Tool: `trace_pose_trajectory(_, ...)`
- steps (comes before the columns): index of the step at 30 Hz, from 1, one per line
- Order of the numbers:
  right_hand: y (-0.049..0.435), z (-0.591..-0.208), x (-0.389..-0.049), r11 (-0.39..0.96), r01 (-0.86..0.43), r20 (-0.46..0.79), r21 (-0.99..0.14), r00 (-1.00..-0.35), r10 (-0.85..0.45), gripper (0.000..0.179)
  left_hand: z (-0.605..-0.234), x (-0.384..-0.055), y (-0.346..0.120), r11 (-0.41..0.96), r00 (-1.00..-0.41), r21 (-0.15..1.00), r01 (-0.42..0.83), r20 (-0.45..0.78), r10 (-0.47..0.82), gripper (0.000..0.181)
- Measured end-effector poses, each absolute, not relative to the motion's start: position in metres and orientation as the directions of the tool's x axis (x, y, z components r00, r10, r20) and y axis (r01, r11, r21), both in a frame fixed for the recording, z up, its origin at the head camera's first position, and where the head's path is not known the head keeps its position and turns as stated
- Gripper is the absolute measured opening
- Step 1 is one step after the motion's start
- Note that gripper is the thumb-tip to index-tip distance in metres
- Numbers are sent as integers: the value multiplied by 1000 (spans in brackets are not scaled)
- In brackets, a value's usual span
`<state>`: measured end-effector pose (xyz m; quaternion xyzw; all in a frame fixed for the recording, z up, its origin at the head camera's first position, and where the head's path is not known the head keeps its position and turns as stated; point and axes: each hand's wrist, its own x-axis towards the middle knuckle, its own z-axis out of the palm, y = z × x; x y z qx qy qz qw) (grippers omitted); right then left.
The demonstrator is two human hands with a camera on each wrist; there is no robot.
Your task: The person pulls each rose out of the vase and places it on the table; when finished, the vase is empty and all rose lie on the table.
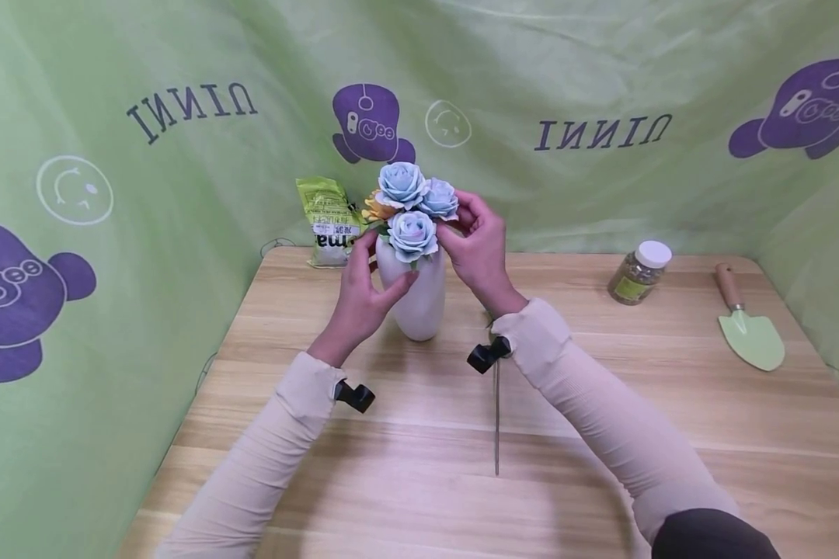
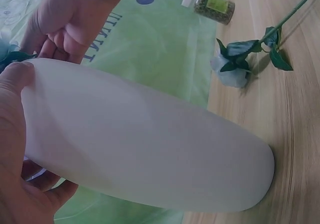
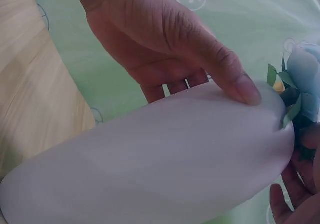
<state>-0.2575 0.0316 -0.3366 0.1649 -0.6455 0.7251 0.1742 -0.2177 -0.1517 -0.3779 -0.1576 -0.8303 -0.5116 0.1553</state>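
A white vase (image 1: 419,303) stands upright on the table, with several blue roses (image 1: 402,185) and an orange-yellow flower (image 1: 377,206) in its mouth. My left hand (image 1: 365,299) holds the vase near its top, thumb across the front and fingers round the far side. At the right of the bunch, my right hand (image 1: 481,248) pinches the right-hand blue rose (image 1: 438,199) with curled fingers; its stem is hidden. Another blue rose (image 2: 232,72) lies on the table to the vase's right. In the head view only its stem (image 1: 497,427) shows clearly below my right wrist.
Behind the vase at the left stands a green and white packet (image 1: 330,221). A white-lidded jar (image 1: 639,272) and a green trowel (image 1: 750,334) with a wooden handle are on the right of the wooden table (image 1: 405,473). Green printed cloth (image 1: 503,70) hangs close behind the table and at its sides.
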Motion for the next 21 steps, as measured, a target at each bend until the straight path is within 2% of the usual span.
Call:
trace_pose_trajectory(8, 30, -337, -259, -137, -519, 516, -844, -854, 59, 39, -380, -217, -150, 436, -896, 789, 433, 431, 110, 77)
trace_pose_trajectory(21, 32, -336, -257, -176, -507, 504, -844, -861, 65, 42, -380, -216, -148, 436, -887, 780, 449, 448, 114, 77)
